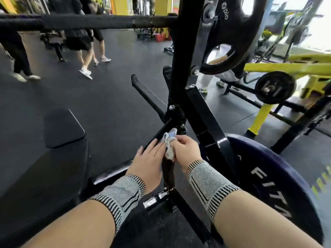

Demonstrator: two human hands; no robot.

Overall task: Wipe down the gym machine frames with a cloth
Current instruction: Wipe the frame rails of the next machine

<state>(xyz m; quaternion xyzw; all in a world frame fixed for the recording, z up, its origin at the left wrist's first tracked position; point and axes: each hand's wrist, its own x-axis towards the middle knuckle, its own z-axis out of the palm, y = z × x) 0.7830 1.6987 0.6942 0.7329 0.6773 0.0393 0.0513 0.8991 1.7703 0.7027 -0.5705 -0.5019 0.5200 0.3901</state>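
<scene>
A black machine frame point(180, 72) rises through the middle of the view, with a slanted brace point(206, 120) and low bars by the floor. My right hand point(184, 149) grips a crumpled white and blue cloth point(169, 140) against a low part of the frame near a bolted joint. My left hand point(148, 158) lies flat with straight fingers on a slanted black bar point(159, 131) just left of the cloth. Both wrists wear striped grey bands.
A black padded bench point(53, 151) lies to my left. A large dark weight plate point(279, 185) stands at my right, another plate point(236, 33) hangs above. A black horizontal bar point(80, 21) crosses the top. Yellow machines point(295, 68) are at right; several people walk at far left.
</scene>
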